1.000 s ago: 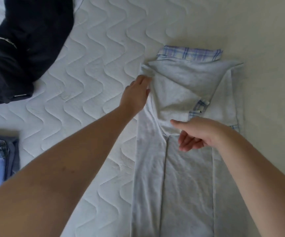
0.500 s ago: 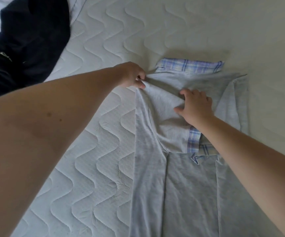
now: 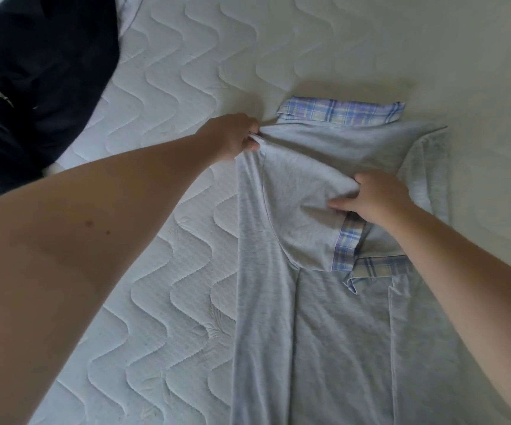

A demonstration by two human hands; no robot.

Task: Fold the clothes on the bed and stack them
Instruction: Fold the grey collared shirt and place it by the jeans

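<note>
A light grey polo shirt (image 3: 334, 326) with a blue plaid collar (image 3: 340, 111) lies face down on the white quilted mattress (image 3: 168, 210), its sides folded inward. My left hand (image 3: 232, 141) pinches the shirt's top left shoulder corner. My right hand (image 3: 374, 200) grips a bunch of the folded-in left sleeve near the shirt's middle, above the plaid sleeve cuff (image 3: 348, 246). The second plaid cuff (image 3: 371, 269) pokes out just below my right wrist.
A dark navy garment (image 3: 39, 75) lies crumpled at the top left of the mattress, with a metal buckle or ring on it at the left edge. Bare mattress stretches beyond and to the right of the shirt.
My right hand went from an open palm below the sleeve to lying flat on it, and now clutches a bunch of the fabric. My left hand closed into a pinch on the shoulder corner.
</note>
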